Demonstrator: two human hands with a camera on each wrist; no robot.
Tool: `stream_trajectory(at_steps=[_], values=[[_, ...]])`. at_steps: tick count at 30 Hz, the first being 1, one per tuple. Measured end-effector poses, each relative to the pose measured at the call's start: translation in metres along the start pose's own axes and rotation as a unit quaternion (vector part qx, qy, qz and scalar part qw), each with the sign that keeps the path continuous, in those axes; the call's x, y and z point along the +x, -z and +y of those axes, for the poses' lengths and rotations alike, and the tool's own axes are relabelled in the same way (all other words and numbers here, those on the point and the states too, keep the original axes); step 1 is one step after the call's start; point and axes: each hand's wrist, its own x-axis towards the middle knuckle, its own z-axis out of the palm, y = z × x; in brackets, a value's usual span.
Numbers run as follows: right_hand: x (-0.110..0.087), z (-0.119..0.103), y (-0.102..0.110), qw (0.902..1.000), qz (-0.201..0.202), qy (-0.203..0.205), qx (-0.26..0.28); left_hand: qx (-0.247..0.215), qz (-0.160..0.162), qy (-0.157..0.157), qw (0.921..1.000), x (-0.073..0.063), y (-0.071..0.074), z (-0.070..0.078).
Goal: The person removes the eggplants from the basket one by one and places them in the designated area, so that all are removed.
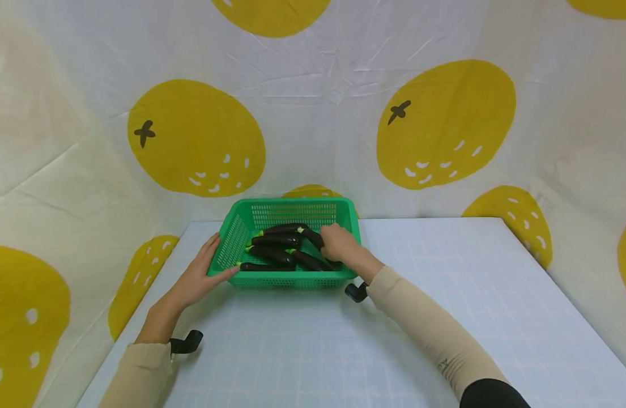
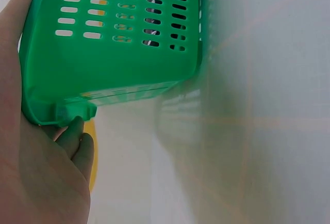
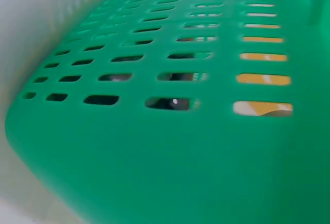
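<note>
Beyond the left grip (image 1: 195, 277) and the right grip (image 1: 338, 243) hangs a pale, creased sheet (image 1: 318, 130) printed with big yellow fruits (image 1: 196, 137); it shows out to both sides of them too. Below both grips spreads a white counter (image 1: 292, 340) with faint grid lines. On it, between the two grips, sits a green plastic basket (image 1: 287, 277) with slotted walls; the left grip is at its near left corner, and the right grip reaches over its rim into the right half. On the near side of the left grip is the beige left sleeve (image 1: 141, 368); the matching right sleeve (image 1: 430, 326) runs off to the lower right of the right grip. The left grip is spread wide, thumb on the near rim and fingers along the left side. The right grip is narrow, fingers curled on the thick end of one eggplant (image 1: 311, 236), whose cap points left, away from it. To the left of the right grip, in the basket, lie at least five other eggplants (image 1: 277, 241), dark and glossy, most with green caps toward the left grip. Black wrist pieces (image 1: 187, 341) sit just behind each grip.
</note>
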Motion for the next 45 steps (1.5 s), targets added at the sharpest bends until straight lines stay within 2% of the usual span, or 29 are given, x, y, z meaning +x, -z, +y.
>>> stream_trajectory(at_steps=[5,8,15,21,32,38,45], values=[[-0.001,0.004,0.006,0.9997,0.002,0.017,0.020,-0.003,-0.002,0.001,1.0000,0.001,0.001,0.001],[-0.001,0.007,0.008,0.9980,0.009,0.034,0.052,-0.003,-0.002,0.000,1.0000,0.002,0.000,0.001],[-0.006,0.014,0.016,0.9893,0.018,0.067,0.128,-0.001,-0.002,-0.002,1.0000,0.002,0.001,0.002],[-0.017,0.021,0.026,0.9820,0.031,0.085,0.166,-0.005,-0.001,0.000,1.0000,0.001,0.002,0.003],[-0.036,0.033,0.045,0.9784,0.035,0.080,0.187,-0.003,-0.006,0.001,1.0000,0.000,0.004,0.003],[-0.043,0.041,0.054,0.9731,0.038,0.076,0.214,-0.005,-0.008,0.004,1.0000,0.000,0.003,0.002],[-0.048,0.056,0.060,0.9722,0.067,0.091,0.205,-0.008,-0.006,0.000,1.0000,0.000,0.003,0.002]])
